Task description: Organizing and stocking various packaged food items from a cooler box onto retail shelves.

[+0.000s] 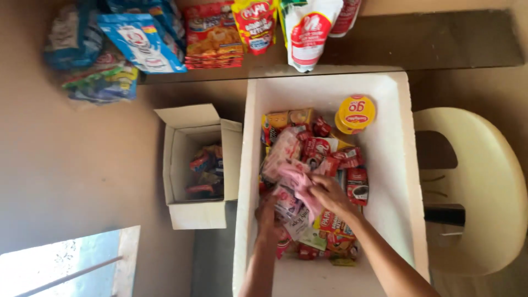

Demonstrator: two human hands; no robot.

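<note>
Both forearms bare, no sleeves, rings or watch showing.

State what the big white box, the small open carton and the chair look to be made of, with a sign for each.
Big white box: probably foam, thick matte walls.
Small open carton: cardboard, thin folded flaps.
Chair: likely moulded plastic, smooth cream surface with slots.

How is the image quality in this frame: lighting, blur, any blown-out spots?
Head view: soft, dim indoor light, warm cast; overall slightly soft focus. The window patch at lower left is blown out. The right hand and the pink packets it grips are motion-smeared; the left hand is shaded among packets. The white foam box walls are bright, unclipped.
</note>
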